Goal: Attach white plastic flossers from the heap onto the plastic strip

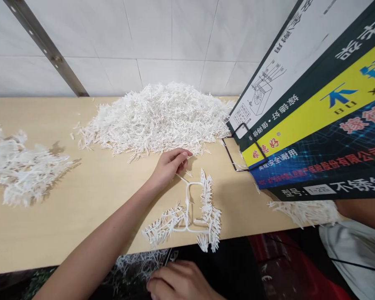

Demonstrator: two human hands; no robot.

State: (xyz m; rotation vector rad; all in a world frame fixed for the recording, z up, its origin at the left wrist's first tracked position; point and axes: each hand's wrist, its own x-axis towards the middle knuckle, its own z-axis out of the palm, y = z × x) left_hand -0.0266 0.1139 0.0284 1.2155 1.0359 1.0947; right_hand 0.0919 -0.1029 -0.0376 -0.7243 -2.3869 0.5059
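Observation:
My left hand (174, 163) reaches over the table with thumb and index finger pinched together at the front edge of a large heap of small white branching plastic sprigs (162, 118). A small white piece seems to be at its fingertips, too small to make out well. Just below that hand lies a white plastic frame (187, 200) with rows of sprigs attached; one thin stem of it runs up to the hand. Below the table edge, my right hand (181, 280) is curled, its fingertips partly hidden, beside more white sprigs (137, 264).
Another white sprig pile (21, 168) lies at the left. A large printed cardboard box (315, 125) stands on the right, with a black wire frame (245, 148) at its corner. Behind it, another person's arm (362, 214) rests near more sprigs (309, 211). A tiled wall (162, 37) backs the table.

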